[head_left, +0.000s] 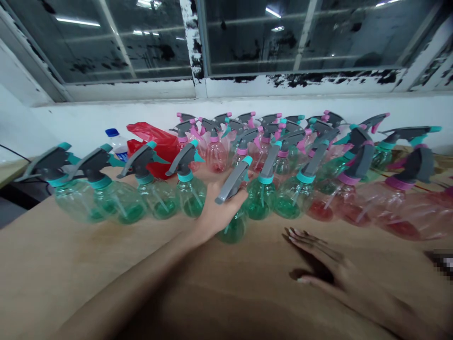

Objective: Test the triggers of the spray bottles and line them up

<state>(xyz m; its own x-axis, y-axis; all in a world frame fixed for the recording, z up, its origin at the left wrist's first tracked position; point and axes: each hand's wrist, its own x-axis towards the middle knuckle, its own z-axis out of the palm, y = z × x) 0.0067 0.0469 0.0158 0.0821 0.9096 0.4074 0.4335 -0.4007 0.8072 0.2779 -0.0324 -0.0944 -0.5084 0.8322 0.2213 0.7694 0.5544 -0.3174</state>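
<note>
My left hand (pixel 221 208) is wrapped round the neck of a green spray bottle (pixel 233 231) with a grey and teal trigger head. This bottle stands a little nearer to me than the front row. Fingers hide its collar. On the right, my right hand (pixel 322 262) hovers low over or rests on the table with its fingers stretched and nothing in them. Green spray bottles stand on both sides of the held one, such as a left neighbour (pixel 191 196) and a right neighbour (pixel 261 200). Red-tinted bottles (pixel 320 203) with pink collars continue the row rightward.
Behind the front row, more spray bottles (pixel 215 156) stand close together. A red plastic bag (pixel 155 141) and a blue-capped bottle (pixel 113 139) are at the back left. The wooden table (pixel 71 264) meets a white wall (pixel 106 113) below windows. A pixelated patch lies at the right edge.
</note>
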